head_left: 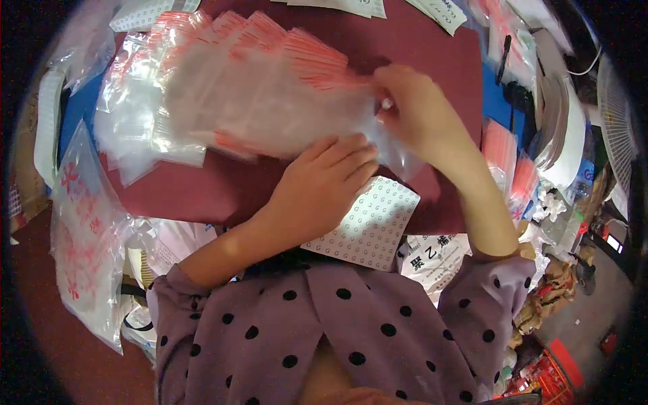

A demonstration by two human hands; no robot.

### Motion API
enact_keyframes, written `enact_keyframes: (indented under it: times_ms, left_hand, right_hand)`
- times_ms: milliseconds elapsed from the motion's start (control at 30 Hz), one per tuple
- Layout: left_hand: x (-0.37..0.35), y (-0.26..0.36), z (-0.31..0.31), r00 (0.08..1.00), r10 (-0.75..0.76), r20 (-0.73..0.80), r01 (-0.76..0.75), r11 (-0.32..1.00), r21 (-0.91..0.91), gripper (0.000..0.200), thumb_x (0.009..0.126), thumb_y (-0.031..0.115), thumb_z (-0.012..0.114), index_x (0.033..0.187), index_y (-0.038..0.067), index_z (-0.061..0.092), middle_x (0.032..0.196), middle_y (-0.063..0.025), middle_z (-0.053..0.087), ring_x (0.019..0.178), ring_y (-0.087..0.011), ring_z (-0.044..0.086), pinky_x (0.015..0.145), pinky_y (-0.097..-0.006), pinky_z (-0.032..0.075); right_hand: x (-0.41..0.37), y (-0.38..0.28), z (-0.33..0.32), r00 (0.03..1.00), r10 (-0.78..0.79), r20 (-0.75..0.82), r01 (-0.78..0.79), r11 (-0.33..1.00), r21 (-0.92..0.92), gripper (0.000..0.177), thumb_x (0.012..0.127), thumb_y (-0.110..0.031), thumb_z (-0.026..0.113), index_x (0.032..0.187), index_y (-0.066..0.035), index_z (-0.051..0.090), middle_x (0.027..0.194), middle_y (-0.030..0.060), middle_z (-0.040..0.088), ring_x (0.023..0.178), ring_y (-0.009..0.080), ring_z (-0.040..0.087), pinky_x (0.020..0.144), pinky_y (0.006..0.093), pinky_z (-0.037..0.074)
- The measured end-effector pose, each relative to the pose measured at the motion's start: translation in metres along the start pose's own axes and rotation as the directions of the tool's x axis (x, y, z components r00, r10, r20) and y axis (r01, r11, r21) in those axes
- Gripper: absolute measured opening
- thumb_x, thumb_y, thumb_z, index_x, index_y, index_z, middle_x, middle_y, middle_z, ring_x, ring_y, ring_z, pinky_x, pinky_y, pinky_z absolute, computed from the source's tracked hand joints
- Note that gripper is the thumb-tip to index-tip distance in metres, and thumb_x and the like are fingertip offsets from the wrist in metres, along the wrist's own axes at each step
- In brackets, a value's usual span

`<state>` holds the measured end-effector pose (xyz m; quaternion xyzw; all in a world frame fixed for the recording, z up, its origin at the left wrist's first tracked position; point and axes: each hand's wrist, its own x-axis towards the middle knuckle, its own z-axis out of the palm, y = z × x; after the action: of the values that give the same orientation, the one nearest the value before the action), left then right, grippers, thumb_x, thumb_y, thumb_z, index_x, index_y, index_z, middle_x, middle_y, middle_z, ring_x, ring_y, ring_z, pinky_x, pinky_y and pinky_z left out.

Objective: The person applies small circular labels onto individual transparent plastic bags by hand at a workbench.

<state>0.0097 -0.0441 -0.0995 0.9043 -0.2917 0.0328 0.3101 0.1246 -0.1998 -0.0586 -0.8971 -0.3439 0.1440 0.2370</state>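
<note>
A fanned row of clear zip bags with red seal strips point(243, 88) lies across the dark red table top point(412, 47). My left hand point(324, 185) rests flat on the near edge of the bags, fingers pointing right. My right hand point(415, 111) pinches the right end of one clear bag point(395, 152) in the row. A white sheet printed with small round marks point(371, 223) lies under my left hand at the table's near edge.
More packs of clear bags lie at the left point(84, 236) and right point(503, 148). White paper slips point(442, 13) sit at the far edge. A printed white bag point(432, 260) hangs by my lap. Clutter and a fan point(617, 115) stand to the right.
</note>
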Motion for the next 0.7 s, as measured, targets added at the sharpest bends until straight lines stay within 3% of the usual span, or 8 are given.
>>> enact_keyframes:
  times_ms: [100,133,200,433,567,633,667,700]
  left_hand:
    - [-0.004,0.001,0.001,0.999,-0.04,0.003,0.039,0.999,0.031,0.026,0.079,0.017,0.058,0.102,0.005,0.059,0.118,-0.0071,0.054,0.116,-0.0234,0.046,0.098,-0.0383,0.037]
    - [-0.005,0.001,0.002,0.998,-0.054,0.016,0.052,0.997,0.06,0.026,0.079,0.017,0.058,0.102,0.006,0.059,0.119,-0.0074,0.054,0.117,-0.0232,0.046,0.099,-0.0381,0.036]
    - [-0.002,0.001,0.004,0.999,-0.036,0.014,0.036,0.999,0.014,0.026,0.079,0.017,0.058,0.103,0.006,0.059,0.12,-0.0078,0.053,0.118,-0.0234,0.045,0.1,-0.0382,0.036]
    - [-0.002,0.001,0.005,0.999,-0.039,0.01,0.039,0.999,-0.023,0.027,0.077,0.018,0.061,0.101,0.006,0.059,0.122,-0.0059,0.052,0.12,-0.0222,0.044,0.101,-0.0386,0.035]
    - [0.001,0.001,0.008,1.0,-0.012,-0.008,0.012,0.999,-0.042,0.029,0.077,0.019,0.062,0.102,0.006,0.059,0.122,-0.006,0.052,0.119,-0.0221,0.044,0.1,-0.0376,0.035]
    - [0.003,0.003,0.008,1.0,-0.002,-0.022,0.001,0.999,-0.049,0.029,0.077,0.017,0.061,0.104,0.008,0.059,0.121,-0.0055,0.053,0.118,-0.0219,0.045,0.099,-0.0365,0.036]
    - [0.003,0.004,0.007,1.0,-0.005,-0.021,0.004,0.999,-0.046,0.029,0.077,0.017,0.061,0.104,0.008,0.059,0.121,-0.0055,0.053,0.118,-0.0219,0.045,0.099,-0.0365,0.036]
    - [0.002,0.006,0.004,1.0,0.005,-0.028,-0.007,0.998,-0.066,0.028,0.077,0.015,0.061,0.104,0.008,0.06,0.118,-0.0053,0.055,0.117,-0.0217,0.046,0.097,-0.0355,0.037]
  right_hand:
    - [0.001,-0.007,-0.015,0.984,0.166,-0.058,-0.175,0.897,-0.406,0.024,0.066,-0.01,0.066,0.086,-0.003,0.055,0.085,0.014,0.058,0.082,0.0362,0.059,0.066,0.0439,0.048]
    - [0.003,-0.006,-0.014,0.985,0.162,-0.056,-0.171,0.898,-0.404,0.024,0.066,-0.01,0.066,0.086,-0.003,0.055,0.085,0.014,0.058,0.082,0.0362,0.059,0.066,0.0439,0.048]
    - [0.005,-0.005,-0.009,0.99,0.103,0.096,-0.109,0.993,0.054,0.03,0.061,-0.015,0.073,0.083,-0.006,0.055,0.082,0.0112,0.06,0.082,0.0344,0.06,0.065,0.0438,0.049]
    - [-0.006,0.009,-0.012,0.975,0.168,-0.145,-0.214,0.884,-0.416,0.035,0.053,-0.024,0.078,0.076,-0.009,0.057,0.078,0.008,0.06,0.084,0.0276,0.057,0.07,0.0398,0.044]
    - [-0.01,0.016,-0.014,0.994,0.099,-0.05,-0.109,0.954,-0.279,0.03,0.057,-0.023,0.076,0.075,-0.008,0.059,0.077,0.0089,0.06,0.084,0.0278,0.058,0.071,0.0405,0.044]
    - [-0.006,0.015,-0.001,0.989,0.092,0.112,-0.107,0.985,0.138,0.027,0.06,-0.025,0.074,0.075,-0.007,0.061,0.076,0.0091,0.061,0.084,0.0282,0.059,0.071,0.0411,0.044]
    - [-0.007,0.012,0.004,0.996,0.05,0.076,-0.039,0.99,-0.138,0.022,0.066,-0.025,0.071,0.076,-0.007,0.061,0.075,0.0093,0.062,0.081,0.0279,0.06,0.07,0.0414,0.045]
    - [-0.006,0.007,0.002,0.996,0.046,0.076,-0.036,0.99,-0.135,0.022,0.066,-0.025,0.071,0.076,-0.007,0.061,0.075,0.0093,0.062,0.081,0.0279,0.06,0.07,0.0414,0.045]
